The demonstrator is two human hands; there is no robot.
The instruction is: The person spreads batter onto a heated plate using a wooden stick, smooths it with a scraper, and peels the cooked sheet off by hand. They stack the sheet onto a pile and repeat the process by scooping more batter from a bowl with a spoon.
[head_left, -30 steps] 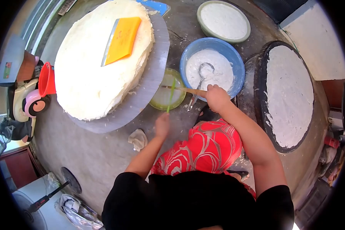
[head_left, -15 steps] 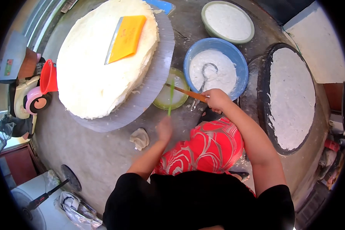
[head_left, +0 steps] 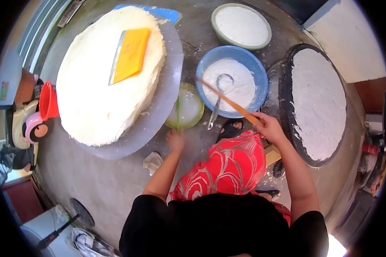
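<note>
My right hand [head_left: 268, 127] is closed around the end of a long flat wooden stick [head_left: 231, 103], whose far end reaches over the blue basin [head_left: 261, 70]. In that basin a metal ladle [head_left: 218, 92] rests in white batter. My left hand [head_left: 175, 140], somewhat blurred, holds a thin green strip [head_left: 178, 113] upright in front of the green bowl [head_left: 198, 115] of cloudy liquid. At the left, a tall stack of thin white sheets [head_left: 103, 85] lies on a round grey board [head_left: 167, 81], with a yellow scraper [head_left: 133, 55] on top.
A black-rimmed round griddle [head_left: 286, 103] covered in white stands at the right. Behind the blue basin is a pale green basin [head_left: 268, 34]. A crumpled cloth [head_left: 152, 162] lies near my left forearm. A red container [head_left: 49, 102] stands at far left.
The wooden stick has moved right and away from the green bowl, now crossing the blue basin. My left hand and the green strip have shifted slightly left. The view has shifted a little.
</note>
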